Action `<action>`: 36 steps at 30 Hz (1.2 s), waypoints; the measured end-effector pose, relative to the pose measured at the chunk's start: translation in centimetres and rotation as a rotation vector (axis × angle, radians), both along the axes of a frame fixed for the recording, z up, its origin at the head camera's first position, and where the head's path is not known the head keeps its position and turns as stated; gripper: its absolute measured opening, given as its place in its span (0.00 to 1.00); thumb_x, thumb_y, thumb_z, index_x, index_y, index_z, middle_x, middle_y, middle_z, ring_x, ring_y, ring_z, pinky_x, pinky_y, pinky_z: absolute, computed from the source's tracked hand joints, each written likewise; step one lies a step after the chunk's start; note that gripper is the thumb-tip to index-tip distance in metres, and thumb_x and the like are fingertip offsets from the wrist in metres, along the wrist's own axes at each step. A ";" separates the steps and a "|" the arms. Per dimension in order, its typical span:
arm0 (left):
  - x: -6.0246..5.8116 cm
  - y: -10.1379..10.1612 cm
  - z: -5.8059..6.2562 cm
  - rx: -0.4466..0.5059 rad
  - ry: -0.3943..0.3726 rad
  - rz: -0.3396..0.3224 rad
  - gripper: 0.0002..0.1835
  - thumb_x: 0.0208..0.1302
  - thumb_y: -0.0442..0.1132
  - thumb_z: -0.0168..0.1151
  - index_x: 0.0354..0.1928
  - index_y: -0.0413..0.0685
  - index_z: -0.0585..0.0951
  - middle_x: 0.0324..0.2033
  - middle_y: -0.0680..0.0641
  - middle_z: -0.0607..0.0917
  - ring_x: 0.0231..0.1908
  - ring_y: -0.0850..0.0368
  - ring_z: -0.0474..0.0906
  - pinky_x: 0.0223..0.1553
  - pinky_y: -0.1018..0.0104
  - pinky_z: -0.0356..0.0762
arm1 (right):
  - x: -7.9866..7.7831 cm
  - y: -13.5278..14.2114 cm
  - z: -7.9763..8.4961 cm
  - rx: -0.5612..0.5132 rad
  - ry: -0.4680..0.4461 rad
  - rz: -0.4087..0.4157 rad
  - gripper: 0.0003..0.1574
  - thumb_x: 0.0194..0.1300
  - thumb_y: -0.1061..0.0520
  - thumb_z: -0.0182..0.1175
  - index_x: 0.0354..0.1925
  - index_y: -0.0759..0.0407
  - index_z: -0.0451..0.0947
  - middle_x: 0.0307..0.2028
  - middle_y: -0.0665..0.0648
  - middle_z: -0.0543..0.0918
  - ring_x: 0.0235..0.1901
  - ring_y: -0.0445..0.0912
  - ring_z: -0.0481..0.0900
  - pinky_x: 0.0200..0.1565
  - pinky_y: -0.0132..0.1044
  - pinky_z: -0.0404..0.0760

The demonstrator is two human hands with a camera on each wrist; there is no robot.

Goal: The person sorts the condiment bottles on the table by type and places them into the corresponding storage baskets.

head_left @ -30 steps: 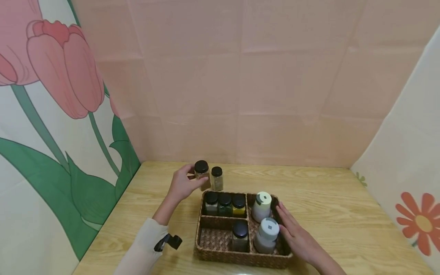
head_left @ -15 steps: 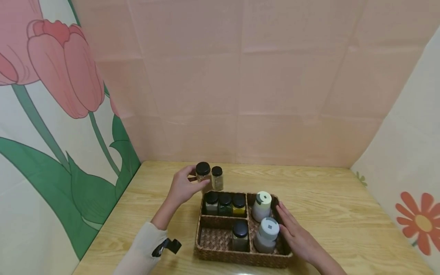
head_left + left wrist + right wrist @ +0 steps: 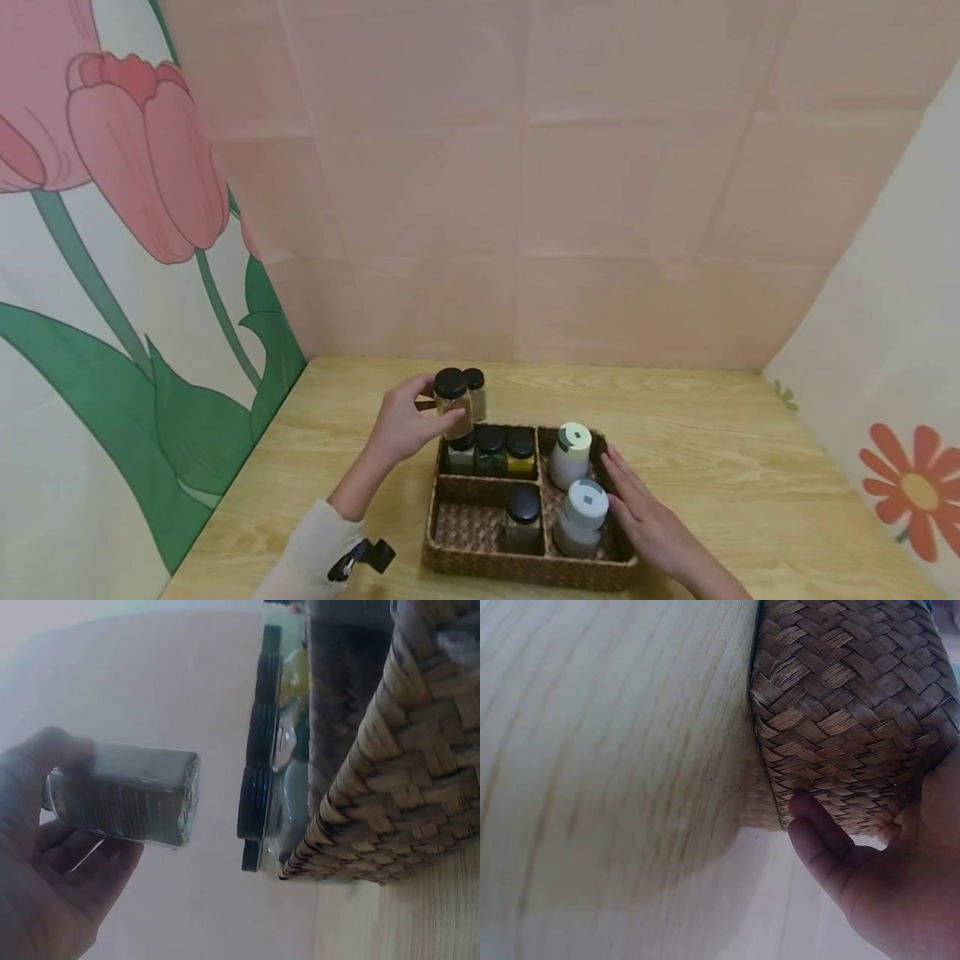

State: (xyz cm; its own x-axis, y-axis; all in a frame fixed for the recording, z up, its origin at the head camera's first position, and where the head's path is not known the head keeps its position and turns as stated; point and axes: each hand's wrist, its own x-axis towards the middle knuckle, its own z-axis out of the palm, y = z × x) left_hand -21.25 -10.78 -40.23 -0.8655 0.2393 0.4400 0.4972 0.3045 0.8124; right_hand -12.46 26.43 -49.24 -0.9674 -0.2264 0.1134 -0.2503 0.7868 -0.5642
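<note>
My left hand (image 3: 408, 421) holds a clear spice jar (image 3: 450, 385) by its sides, its black lid uppermost. This jar is raised over the back left corner of a woven basket (image 3: 525, 570), above several black-lidded jars (image 3: 491, 450) in the back left compartment. In the left wrist view the held jar (image 3: 124, 795) stands apart from the basket (image 3: 420, 750), fingers and thumb about its lid end. My right hand (image 3: 648, 517) rests along the basket's right side, fingers fairly straight; in the right wrist view its fingertips (image 3: 804, 814) touch the woven wall.
A small black-lidded jar (image 3: 477, 396) stands on the wooden table (image 3: 712, 433) behind the basket, partly hidden by the held jar. One dark-lidded jar (image 3: 523, 521) sits in the front left compartment. Two white-capped bottles (image 3: 576, 454) fill the right one. A pink cloth (image 3: 525, 208) hangs behind.
My left hand has carried the spice jar slightly right and toward the basket, so it now overlaps the back left jars and the small jar behind. My right hand stays at the basket's side.
</note>
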 end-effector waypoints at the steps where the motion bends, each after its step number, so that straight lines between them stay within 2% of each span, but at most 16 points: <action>1: 0.1 0.1 0.1 -0.006 -0.001 -0.003 0.18 0.56 0.41 0.78 0.49 0.52 0.85 0.37 0.51 0.84 0.42 0.53 0.82 0.50 0.47 0.85 | 0.0 0.0 0.0 0.001 -0.004 -0.002 0.36 0.81 0.48 0.46 0.79 0.58 0.53 0.80 0.62 0.51 0.74 0.60 0.53 0.68 0.60 0.60; 10: 1.6 0.4 0.4 -0.048 -0.001 -0.038 0.20 0.56 0.42 0.77 0.52 0.52 0.85 0.40 0.54 0.85 0.43 0.56 0.83 0.47 0.61 0.86 | 0.0 0.1 0.0 -0.009 -0.013 0.007 0.36 0.82 0.48 0.45 0.80 0.57 0.52 0.80 0.62 0.49 0.75 0.61 0.53 0.68 0.61 0.61; 15: 2.2 0.3 0.0 -0.057 0.005 -0.071 0.21 0.57 0.42 0.77 0.52 0.51 0.84 0.41 0.54 0.86 0.43 0.55 0.83 0.47 0.56 0.87 | 0.0 0.1 0.0 -0.004 -0.005 0.011 0.36 0.82 0.49 0.45 0.80 0.58 0.52 0.80 0.62 0.50 0.75 0.61 0.53 0.68 0.62 0.63; 19: 2.5 0.3 -0.4 -0.072 0.013 -0.093 0.20 0.57 0.42 0.77 0.52 0.51 0.84 0.42 0.54 0.86 0.42 0.56 0.83 0.46 0.51 0.87 | -0.1 0.0 -0.1 -0.004 -0.032 -0.005 0.37 0.81 0.48 0.45 0.80 0.57 0.52 0.80 0.61 0.49 0.75 0.60 0.52 0.69 0.60 0.59; 23: 3.0 0.4 -0.5 -0.087 0.017 -0.106 0.20 0.57 0.43 0.77 0.51 0.52 0.84 0.41 0.55 0.85 0.42 0.53 0.83 0.45 0.52 0.87 | -0.1 -0.1 -0.1 -0.010 -0.034 -0.011 0.37 0.81 0.48 0.45 0.80 0.57 0.52 0.80 0.61 0.49 0.76 0.61 0.51 0.69 0.61 0.57; 30: 3.7 0.4 -0.4 -0.099 -0.019 -0.125 0.21 0.55 0.43 0.78 0.51 0.55 0.84 0.42 0.58 0.85 0.43 0.53 0.82 0.45 0.46 0.86 | 0.0 0.0 0.0 -0.013 -0.015 -0.005 0.36 0.81 0.50 0.46 0.80 0.58 0.52 0.80 0.62 0.50 0.75 0.63 0.53 0.68 0.63 0.58; 36: 4.1 0.5 -0.6 -0.108 -0.037 -0.164 0.20 0.55 0.41 0.78 0.51 0.53 0.84 0.42 0.57 0.85 0.42 0.52 0.82 0.44 0.45 0.86 | 0.0 0.0 -0.1 -0.019 -0.029 -0.005 0.37 0.82 0.48 0.45 0.80 0.57 0.51 0.80 0.61 0.49 0.76 0.62 0.52 0.69 0.63 0.58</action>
State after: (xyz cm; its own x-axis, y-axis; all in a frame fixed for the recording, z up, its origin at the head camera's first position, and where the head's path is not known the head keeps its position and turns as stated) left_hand -17.16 -10.24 -40.87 -0.8260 0.4226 0.3730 0.5180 0.3081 0.7980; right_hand -12.44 26.38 -49.31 -0.9714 -0.2197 0.0896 -0.2298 0.7767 -0.5864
